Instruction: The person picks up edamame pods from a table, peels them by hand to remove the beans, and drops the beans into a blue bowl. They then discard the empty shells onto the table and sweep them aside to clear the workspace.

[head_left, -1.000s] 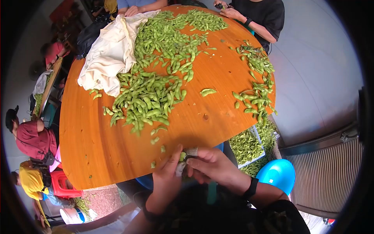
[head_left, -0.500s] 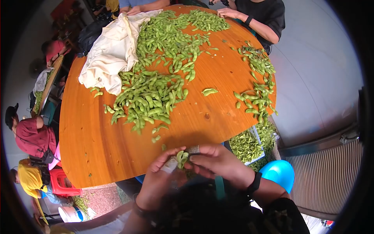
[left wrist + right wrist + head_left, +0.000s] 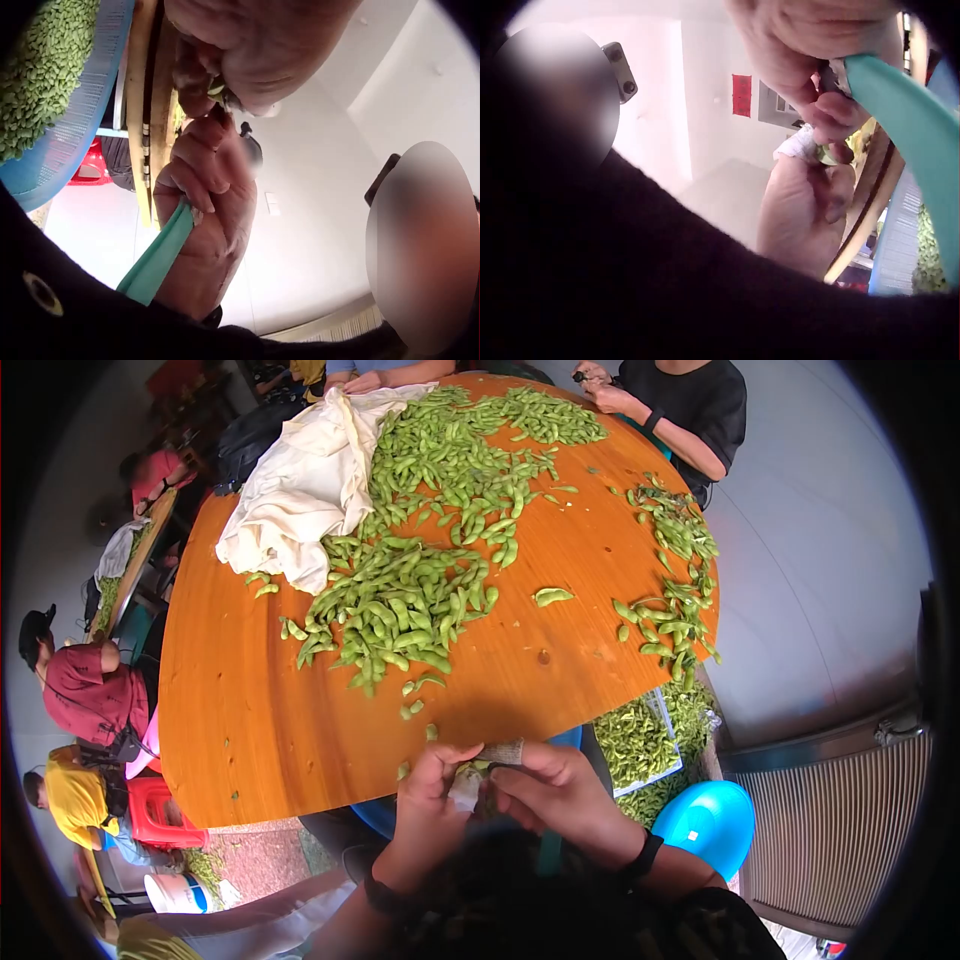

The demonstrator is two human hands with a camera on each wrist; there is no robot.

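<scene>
At the near table edge, the left hand pinches a green pod between thumb and fingers; white wrapping covers its thumb. Close against it, the right hand has curled fingers, one wrapped in grey tape, and touches the same pod. In the left wrist view a bit of green pod shows between the two hands. A teal strap comes out of the right hand, with a small dark thing at its fingertips. The right wrist view shows the pod by the left hand.
Pods lie heaped on the wooden table, beside a white cloth. Below the table are a crate of pods, a blue basin and a blue basket of shelled beans. Other people sit around.
The split-looking pod between the hands is now more covered by the fingers. The left hand has closed in toward the right. The table has shifted slightly right in view.
</scene>
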